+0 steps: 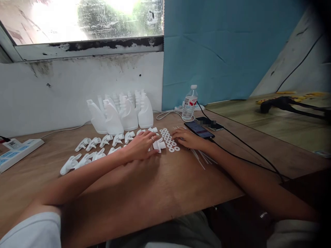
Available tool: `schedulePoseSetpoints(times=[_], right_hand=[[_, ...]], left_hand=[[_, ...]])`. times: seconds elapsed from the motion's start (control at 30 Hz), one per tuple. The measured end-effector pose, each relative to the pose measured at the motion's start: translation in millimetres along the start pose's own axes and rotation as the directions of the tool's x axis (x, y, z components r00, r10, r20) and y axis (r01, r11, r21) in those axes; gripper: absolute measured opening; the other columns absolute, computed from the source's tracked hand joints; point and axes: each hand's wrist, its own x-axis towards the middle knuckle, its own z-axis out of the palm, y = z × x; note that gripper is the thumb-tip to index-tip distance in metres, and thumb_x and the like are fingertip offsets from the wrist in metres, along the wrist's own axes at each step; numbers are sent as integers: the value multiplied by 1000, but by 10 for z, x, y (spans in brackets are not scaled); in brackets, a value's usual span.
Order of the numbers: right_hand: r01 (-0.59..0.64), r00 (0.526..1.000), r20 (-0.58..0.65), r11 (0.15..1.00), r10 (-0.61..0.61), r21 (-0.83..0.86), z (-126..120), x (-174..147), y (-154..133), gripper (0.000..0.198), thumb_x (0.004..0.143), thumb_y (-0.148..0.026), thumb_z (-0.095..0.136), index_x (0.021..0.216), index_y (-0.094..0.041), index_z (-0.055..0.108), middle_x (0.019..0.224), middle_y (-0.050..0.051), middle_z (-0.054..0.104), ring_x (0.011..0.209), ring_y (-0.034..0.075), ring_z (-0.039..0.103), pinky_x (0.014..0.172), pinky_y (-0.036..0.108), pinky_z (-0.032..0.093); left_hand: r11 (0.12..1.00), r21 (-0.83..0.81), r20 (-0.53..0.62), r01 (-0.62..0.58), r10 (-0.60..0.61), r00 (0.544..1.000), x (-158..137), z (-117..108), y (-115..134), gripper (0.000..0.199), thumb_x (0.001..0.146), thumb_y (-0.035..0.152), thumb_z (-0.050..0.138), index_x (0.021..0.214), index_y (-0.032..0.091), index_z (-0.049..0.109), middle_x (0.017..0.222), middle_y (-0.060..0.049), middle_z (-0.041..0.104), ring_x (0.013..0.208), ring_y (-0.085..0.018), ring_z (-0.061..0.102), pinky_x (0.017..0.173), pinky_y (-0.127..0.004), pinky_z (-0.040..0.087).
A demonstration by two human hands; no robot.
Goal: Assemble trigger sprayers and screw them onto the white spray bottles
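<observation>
My left hand (141,145) is bent over the right end of the rows of white spray trigger heads. Its thumb and fingers close round one spray trigger head (160,146) at table height; the palm hides part of it. Beside it, several small white ring washers (171,150) lie in close rows. My right hand (188,138) rests low at their right edge, fingers loosely bent and apart, with nothing visible in them. Thin white tubes (198,159) lie under and around this hand. More trigger heads (69,164) are lined up to the left, some hidden behind my left forearm.
White empty-looking bottles (112,119) stand grouped against the wall. A clear water bottle (189,105) stands behind two phones, one a dark phone (199,130), with black cables (248,160) running right. A power strip (20,153) lies at the far left.
</observation>
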Motion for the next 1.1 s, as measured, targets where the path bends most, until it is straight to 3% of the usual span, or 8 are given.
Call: schedulePoseSetpoints(times=[0.13,0.33,0.5,0.7,0.77,0.87,0.97,1.1], right_hand=[[-22,998,53,999,21,28,-104,-26,-109,25,69,-3,44,72,-16,65,85,7,67,87,21,59,86,36,42],[-35,985,169,995,19,90,-156,-72,-183,13,76,-14,54,78,-16,67,74,3,67,66,15,58,63,25,43],[-61,971,235,992,34,109,-208,-67,-230,15,79,-31,65,79,-16,68,75,3,66,66,14,58,64,26,43],[-13,968,250,998,-1,56,-234,-58,-266,13,81,-26,62,76,-16,69,72,3,66,64,14,58,65,27,43],[48,983,178,999,-44,-19,-223,-56,-280,15,82,-22,58,73,-16,68,69,3,66,63,15,57,67,29,43],[141,985,-81,984,-150,-109,-194,-40,-382,17,87,-20,55,77,-16,68,71,4,66,66,16,58,70,31,43],[282,901,-315,955,-298,-94,-131,-12,-600,13,91,-19,53,91,-17,66,83,6,69,77,16,61,72,30,45],[477,797,-333,863,-504,-167,-5,32,-877,16,91,-15,54,104,-18,62,90,7,68,79,16,60,72,31,45]], left_hand=[[999,48,75,2,-5,997,253,156,46,58,85,56,54,128,17,51,128,-14,53,119,-33,45,97,-46,39],[995,28,117,-101,97,988,143,112,318,32,90,28,51,118,15,56,101,-12,63,103,-27,55,88,-38,44],[955,-295,23,-45,54,998,-212,73,580,30,91,31,52,118,18,54,107,-9,63,106,-24,55,88,-36,47],[460,-860,65,220,-328,942,-442,267,547,36,90,35,56,121,16,51,108,-8,62,92,-16,62,82,-30,52],[303,-926,108,225,-360,927,-436,312,504,39,87,35,61,118,14,51,106,-8,63,94,-16,63,85,-30,52],[240,-944,128,226,-364,922,-413,330,475,41,83,30,67,117,15,51,106,-8,62,95,-16,63,90,-32,51],[272,-939,106,213,-359,927,-405,318,490,40,82,26,66,118,17,50,110,-8,62,97,-15,62,93,-33,50],[252,-946,103,203,-360,927,-409,299,520,41,82,24,66,117,18,46,110,-8,63,98,-15,62,93,-34,50]])
